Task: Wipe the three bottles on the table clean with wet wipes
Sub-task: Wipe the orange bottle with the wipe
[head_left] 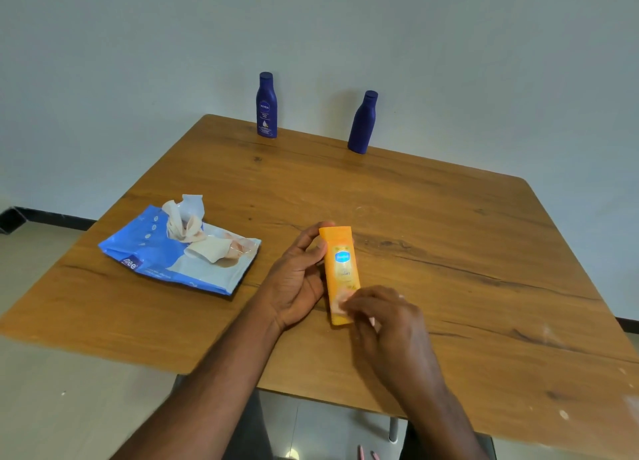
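Observation:
An orange lotion bottle (340,262) lies near the middle of the wooden table (449,238). My left hand (297,280) grips its upper part, thumb on the front and fingers behind. My right hand (383,321) is curled at the bottle's lower end, blurred; a trace of white shows between its fingers, perhaps a wipe. Two dark blue bottles stand upright at the far edge: a labelled one (267,106) on the left and a plain one (362,123) to its right.
A blue pack of wet wipes (166,255) lies at the left of the table, its flap open and a wipe (185,217) sticking up. The table's near edge runs close to my forearms. A pale wall stands behind the table.

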